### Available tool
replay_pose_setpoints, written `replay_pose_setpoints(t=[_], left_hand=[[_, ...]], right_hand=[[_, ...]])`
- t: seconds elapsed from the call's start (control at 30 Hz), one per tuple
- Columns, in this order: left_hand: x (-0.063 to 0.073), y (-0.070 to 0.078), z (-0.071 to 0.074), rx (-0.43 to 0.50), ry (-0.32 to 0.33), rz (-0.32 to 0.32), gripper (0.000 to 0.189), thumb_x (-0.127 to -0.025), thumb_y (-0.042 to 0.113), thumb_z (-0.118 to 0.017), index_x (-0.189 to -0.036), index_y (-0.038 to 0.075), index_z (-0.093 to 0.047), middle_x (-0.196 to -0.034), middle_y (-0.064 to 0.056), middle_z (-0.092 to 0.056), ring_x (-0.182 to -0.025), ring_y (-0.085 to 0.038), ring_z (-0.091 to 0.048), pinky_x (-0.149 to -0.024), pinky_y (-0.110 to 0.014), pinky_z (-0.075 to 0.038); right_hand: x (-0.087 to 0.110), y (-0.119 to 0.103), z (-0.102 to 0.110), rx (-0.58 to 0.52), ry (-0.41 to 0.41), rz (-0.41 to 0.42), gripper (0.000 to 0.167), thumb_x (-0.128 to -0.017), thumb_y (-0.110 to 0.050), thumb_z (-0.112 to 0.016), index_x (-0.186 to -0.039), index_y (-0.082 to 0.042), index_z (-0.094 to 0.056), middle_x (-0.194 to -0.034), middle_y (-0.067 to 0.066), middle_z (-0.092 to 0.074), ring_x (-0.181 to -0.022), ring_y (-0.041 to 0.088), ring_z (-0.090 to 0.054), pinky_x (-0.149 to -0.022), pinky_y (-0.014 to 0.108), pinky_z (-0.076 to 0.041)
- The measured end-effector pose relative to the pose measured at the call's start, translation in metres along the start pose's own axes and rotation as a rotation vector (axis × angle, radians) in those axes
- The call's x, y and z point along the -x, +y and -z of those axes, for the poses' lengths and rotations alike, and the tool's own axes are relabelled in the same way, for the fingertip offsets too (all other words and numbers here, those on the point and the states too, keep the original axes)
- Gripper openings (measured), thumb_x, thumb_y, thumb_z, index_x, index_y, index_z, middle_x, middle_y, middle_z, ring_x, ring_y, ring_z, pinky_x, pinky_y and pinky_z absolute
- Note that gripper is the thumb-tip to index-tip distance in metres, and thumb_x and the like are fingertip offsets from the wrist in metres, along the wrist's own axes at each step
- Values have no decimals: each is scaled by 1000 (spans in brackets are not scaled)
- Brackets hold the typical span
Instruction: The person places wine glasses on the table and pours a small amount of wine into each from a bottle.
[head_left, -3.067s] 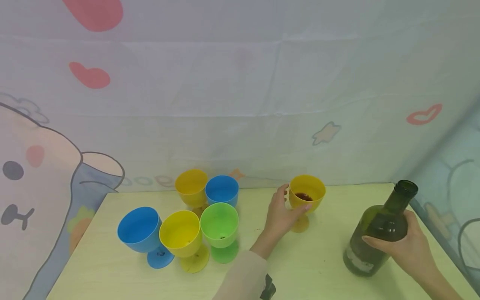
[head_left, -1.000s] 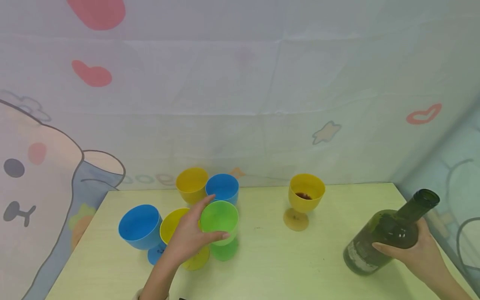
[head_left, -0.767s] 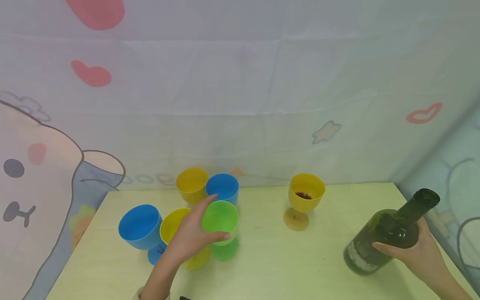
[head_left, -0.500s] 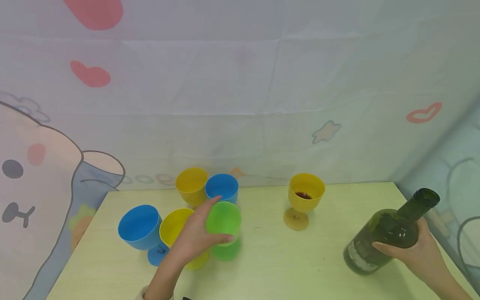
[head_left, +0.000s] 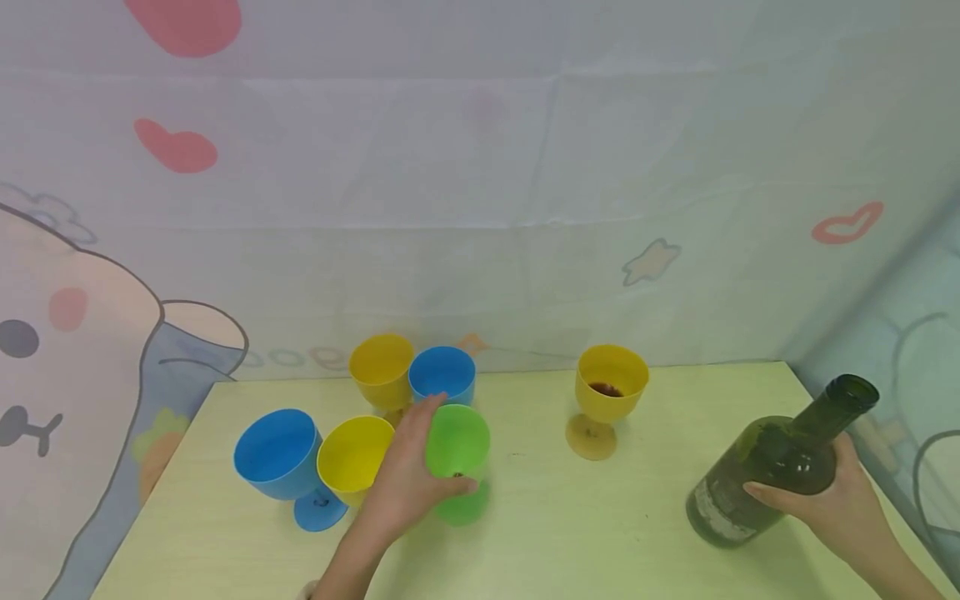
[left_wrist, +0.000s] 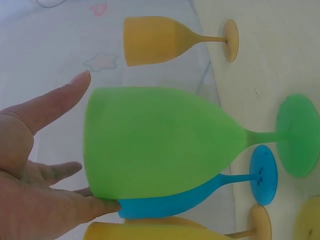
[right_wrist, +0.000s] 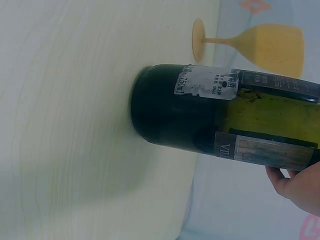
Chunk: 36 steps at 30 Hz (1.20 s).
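Note:
My left hand (head_left: 412,467) spans the bowl of a green plastic goblet (head_left: 459,442), thumb at the near side and fingers behind. In the left wrist view, fingers touch the green goblet (left_wrist: 155,142) near its rim, with the thumb (left_wrist: 60,102) close to the opposite edge. At the right, my right hand (head_left: 832,508) grips a dark green glass wine bottle (head_left: 765,475) by its upper body. The bottle leans to the right, its mouth uncovered; its label (right_wrist: 207,82) shows in the right wrist view. Beyond stands a yellow goblet (head_left: 611,404) holding a little dark red liquid.
Left of the green goblet stand a blue goblet (head_left: 277,458) and a yellow goblet (head_left: 352,462). Behind are another yellow goblet (head_left: 381,375) and a blue goblet (head_left: 442,375), close together. The pale yellow table (head_left: 555,533) meets a printed cloth (head_left: 487,167) at its back edge.
My left hand has left the yellow goblet with liquid, come to the green goblet and shifted it slightly right, away from the group. The bottle's neck has tipped further right in my right hand.

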<state>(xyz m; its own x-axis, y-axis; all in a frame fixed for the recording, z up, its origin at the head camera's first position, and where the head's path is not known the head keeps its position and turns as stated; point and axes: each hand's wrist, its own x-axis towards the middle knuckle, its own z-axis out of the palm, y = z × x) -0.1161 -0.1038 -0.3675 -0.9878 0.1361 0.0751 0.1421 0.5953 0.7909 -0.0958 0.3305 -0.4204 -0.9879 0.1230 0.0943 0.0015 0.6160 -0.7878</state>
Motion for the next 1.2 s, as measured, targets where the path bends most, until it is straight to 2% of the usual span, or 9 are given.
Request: replay_pose_setpoints(t=[0.13, 0.37, 0.6, 0.73, 0.8, 1.0, 1.2], left_hand=[[-1, -3, -6, -2, 32, 10, 97, -61, 15, -85, -140, 8, -29, -142, -19, -28, -124, -39, -33, -96, -56, -31], [-1, -7, -18, 28, 82, 29, 105, -61, 19, -85, -141, 1, -20, -141, -22, -27, -125, -38, -32, -98, -54, -30], [-1, -11, -27, 64, 123, 68, 111, -59, 24, -86, -142, 2, -15, -141, -22, -27, -124, -39, -34, -98, -54, -31], [-2, -13, -29, 63, 145, 75, 108, -60, 23, -86, -141, 2, -17, -140, -22, -30, -122, -39, -37, -97, -53, -32], [-2, -12, -29, 52, 150, 64, 106, -60, 23, -86, -140, 1, -19, -138, -22, -33, -121, -39, -38, -96, -53, -33], [-3, -7, -27, 75, 134, 26, 102, -60, 26, -85, -138, 1, -25, -135, -19, -38, -117, -36, -42, -94, -53, -35], [-4, 7, -25, 161, 66, 17, 103, -62, 38, -83, -141, 7, -24, -142, -11, -32, -128, -30, -32, -100, -53, -29]], right_hand=[[1, -1, 1, 8, -1, -11, 99, -74, -16, -76, -139, 2, -4, -132, 35, -23, -111, 57, -27, -79, 72, -22], [0, 0, 0, 10, 4, 11, 96, -74, -16, -76, -138, 1, -7, -129, 31, -27, -108, 51, -32, -77, 67, -27], [-1, 1, -2, 9, 25, 22, 90, -73, -14, -77, -137, -6, -14, -126, 25, -31, -103, 35, -37, -79, 63, -30], [-1, 0, -2, 18, 28, 16, 91, -72, -14, -77, -135, 0, -13, -127, 28, -31, -105, 41, -38, -78, 62, -31], [-1, -1, -2, 15, 27, 15, 93, -72, -14, -78, -135, 3, -12, -127, 30, -30, -107, 49, -35, -78, 63, -30], [-1, -1, -1, 14, 19, 7, 96, -72, -16, -77, -136, 4, -9, -129, 32, -28, -110, 53, -31, -78, 65, -28], [0, -1, 0, 17, 19, 17, 94, -72, -15, -77, -136, 4, -10, -129, 31, -28, -109, 53, -32, -78, 65, -27]])
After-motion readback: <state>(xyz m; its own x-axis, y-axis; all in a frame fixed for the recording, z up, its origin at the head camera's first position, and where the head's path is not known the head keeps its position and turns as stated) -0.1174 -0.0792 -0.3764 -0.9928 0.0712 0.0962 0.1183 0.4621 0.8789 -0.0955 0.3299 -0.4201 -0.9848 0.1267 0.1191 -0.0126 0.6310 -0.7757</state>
